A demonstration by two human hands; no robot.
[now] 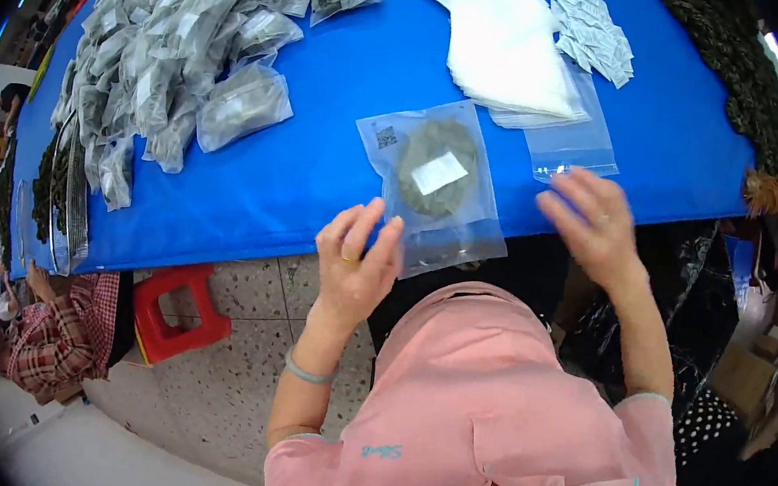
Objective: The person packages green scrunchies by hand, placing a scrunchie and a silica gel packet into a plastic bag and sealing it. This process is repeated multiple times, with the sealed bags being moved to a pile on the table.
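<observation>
A clear plastic bag with a coiled dark green bundle and a white packet lies at the blue table's front edge, its open end overhanging. My left hand is at the bag's lower left corner, fingers curved and apart, with nothing seen in them. To the right of the bag, my right hand is slightly blurred, its fingers spread and empty. Just beyond its fingertips lies an empty clear bag, partly under a stack of whitish bags.
Filled bags are heaped at the left. Small white packets lie at the back right. Dark green bundles line the right edge. A red stool and a person in a plaid shirt are at the lower left.
</observation>
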